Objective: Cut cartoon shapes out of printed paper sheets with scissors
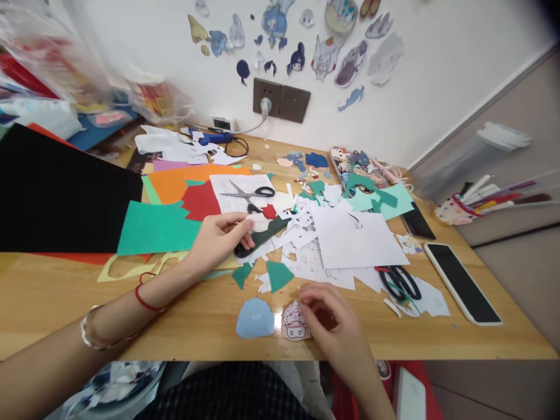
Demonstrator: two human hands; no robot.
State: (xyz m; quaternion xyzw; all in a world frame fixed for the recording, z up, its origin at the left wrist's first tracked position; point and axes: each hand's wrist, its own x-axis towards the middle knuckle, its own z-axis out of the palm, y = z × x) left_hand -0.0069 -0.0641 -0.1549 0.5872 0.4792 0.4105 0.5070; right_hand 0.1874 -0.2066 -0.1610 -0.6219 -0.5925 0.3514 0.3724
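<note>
My left hand [224, 242] reaches over the paper pile, its thumb and fingers closed on a small white paper cut-out [258, 223]. Just behind it lie grey scissors [249, 192] on a white sheet, and dark-handled scissors or a cutter [262, 236] below. Near the table's front edge, my right hand [335, 321] has curled fingers, with thumb and forefinger at the right edge of a paper cut-out with a drawn character [295, 324]. A light blue rounded paper piece [255, 318] lies left of that cut-out. Green paper scraps [279, 276] lie between my hands.
Coloured sheets, one large and black [65, 192], cover the left side. White sheets [359, 236], black-handled scissors [399, 284] and a white-framed phone [464, 284] are at the right. A pen holder [457, 210] stands behind. The wall bears paper cut-outs and a socket [268, 96].
</note>
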